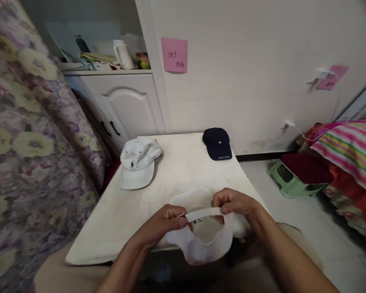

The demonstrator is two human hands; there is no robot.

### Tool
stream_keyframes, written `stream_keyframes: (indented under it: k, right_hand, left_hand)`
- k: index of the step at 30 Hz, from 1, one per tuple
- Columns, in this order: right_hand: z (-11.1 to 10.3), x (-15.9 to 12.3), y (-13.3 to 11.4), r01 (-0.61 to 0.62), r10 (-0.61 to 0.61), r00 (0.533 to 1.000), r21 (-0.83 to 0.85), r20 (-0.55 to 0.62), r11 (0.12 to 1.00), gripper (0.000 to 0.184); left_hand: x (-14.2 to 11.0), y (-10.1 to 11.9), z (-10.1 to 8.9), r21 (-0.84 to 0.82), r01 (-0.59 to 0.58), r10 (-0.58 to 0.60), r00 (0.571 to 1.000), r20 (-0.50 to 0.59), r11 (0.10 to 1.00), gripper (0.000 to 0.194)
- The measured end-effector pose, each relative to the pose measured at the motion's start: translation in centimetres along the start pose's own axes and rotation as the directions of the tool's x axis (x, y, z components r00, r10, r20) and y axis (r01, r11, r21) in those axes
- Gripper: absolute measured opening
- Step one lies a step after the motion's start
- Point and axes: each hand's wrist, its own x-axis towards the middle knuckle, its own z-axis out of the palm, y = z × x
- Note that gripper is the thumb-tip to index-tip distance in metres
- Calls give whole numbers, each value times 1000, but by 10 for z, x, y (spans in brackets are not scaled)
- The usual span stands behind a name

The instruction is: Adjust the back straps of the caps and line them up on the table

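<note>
Between my hands, at the table's near edge, is a white baseball cap (205, 252) with its back strap (204, 213) uppermost and dark lettering showing through the opening. My left hand (171, 219) pinches the strap's left end, near a small buckle-like piece. On the other side, my right hand (234, 202) grips the strap's right end between thumb and fingers. A pale cap (137, 162) with a small dark emblem rests on the table at the left. Farther back on the right lies a navy cap (217, 143) with white marks on its front and brim.
A cream-covered table (177, 162) stands against the wall. Right of it is a green stool (289, 183) with a dark red top, beside a striped bed cover (350, 142). A floral curtain (33, 142) hangs on the left, near a white cabinet (125, 106).
</note>
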Motion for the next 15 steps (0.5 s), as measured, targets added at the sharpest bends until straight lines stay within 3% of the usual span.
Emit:
stream_keyframes:
  k: [4, 12, 15]
  right_hand:
    - [0, -1, 0, -35, 36, 996, -21, 82, 999, 33]
    - [0, 2, 6, 6, -6, 1000, -19, 12, 1000, 28]
    - [-1, 2, 7, 21, -21, 1000, -28, 2, 999, 29]
  left_hand:
    - [0, 1, 0, 50, -28, 27, 999, 28, 998, 35]
    - [0, 3, -1, 132, -61, 44, 991, 129, 989, 40]
    - [-2, 2, -2, 135, -45, 29, 993, 118, 990, 39]
